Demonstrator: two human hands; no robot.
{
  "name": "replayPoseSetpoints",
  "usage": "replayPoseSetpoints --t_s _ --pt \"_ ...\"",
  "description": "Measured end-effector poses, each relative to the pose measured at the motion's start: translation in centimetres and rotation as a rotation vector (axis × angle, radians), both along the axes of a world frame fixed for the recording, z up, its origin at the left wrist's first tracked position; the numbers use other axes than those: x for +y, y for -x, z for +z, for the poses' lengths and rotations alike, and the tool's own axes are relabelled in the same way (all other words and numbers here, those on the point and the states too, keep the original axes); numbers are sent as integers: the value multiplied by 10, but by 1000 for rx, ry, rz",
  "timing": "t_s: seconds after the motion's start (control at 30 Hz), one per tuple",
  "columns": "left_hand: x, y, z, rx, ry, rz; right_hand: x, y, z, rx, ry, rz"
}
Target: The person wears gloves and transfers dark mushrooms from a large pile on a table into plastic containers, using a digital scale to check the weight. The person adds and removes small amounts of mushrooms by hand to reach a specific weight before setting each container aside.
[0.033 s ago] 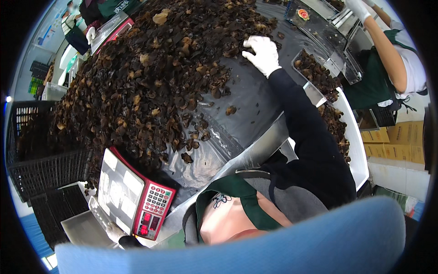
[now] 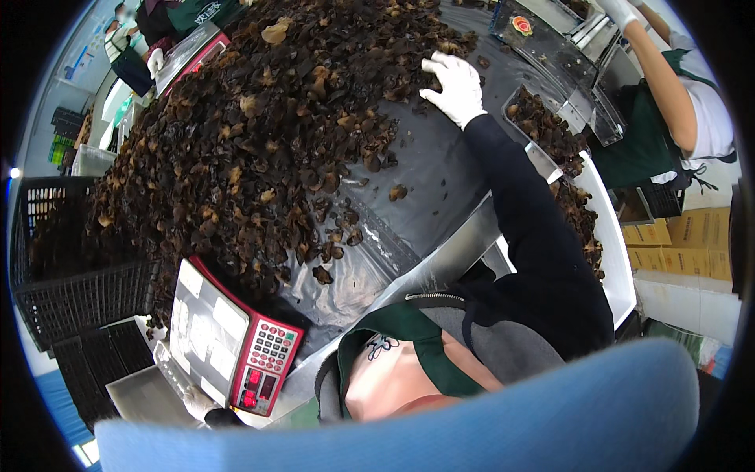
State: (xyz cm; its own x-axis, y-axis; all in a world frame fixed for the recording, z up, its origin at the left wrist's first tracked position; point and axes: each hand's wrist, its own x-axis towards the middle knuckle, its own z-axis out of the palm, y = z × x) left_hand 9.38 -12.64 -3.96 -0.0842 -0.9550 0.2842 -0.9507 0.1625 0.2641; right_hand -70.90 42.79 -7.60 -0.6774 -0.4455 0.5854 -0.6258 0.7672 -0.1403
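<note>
Beyond scale [image 2: 208, 324], reaches to pile [image 2: 236, 157] with spread-fingered right hand [image 2: 457, 91] — beside scale, perhaps steadies tray [image 2: 167, 364] with left hand [image 2: 198, 403], fingers unclear.

Crinkled dark brown pieces [image 2: 236, 149], heaped loosely, a few scattered apart, what seems a clear tray [image 2: 167, 368], slanted, lower left

The heap of curled, leathery fungus-like pieces [image 2: 236, 157] looks blackish brown from here, flecked with tan and amber, against a glossy dark-grey plastic sheet [image 2: 448, 189]. The person's right hand [image 2: 458, 88] and left hand [image 2: 198, 403] are both gloved in plain white, the right sleeve [image 2: 525, 212] is navy-black cloth, and the apron strap [image 2: 431, 354] is deep green. The boxy weighing scale [image 2: 236, 340] is bright red around a silvery plate [image 2: 206, 303] patched with white, and the plastic crate [image 2: 86, 297] is a latticed black.
</note>
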Motion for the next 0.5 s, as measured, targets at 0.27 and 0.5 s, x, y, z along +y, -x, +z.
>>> replayPoseSetpoints --t_s 0.27,0.5 --pt "-4 5 -2 169 -3 105 -47 81 15 -216 11 79" --pt "-8 9 -3 345 -6 142 -42 89 -15 -164 42 41"
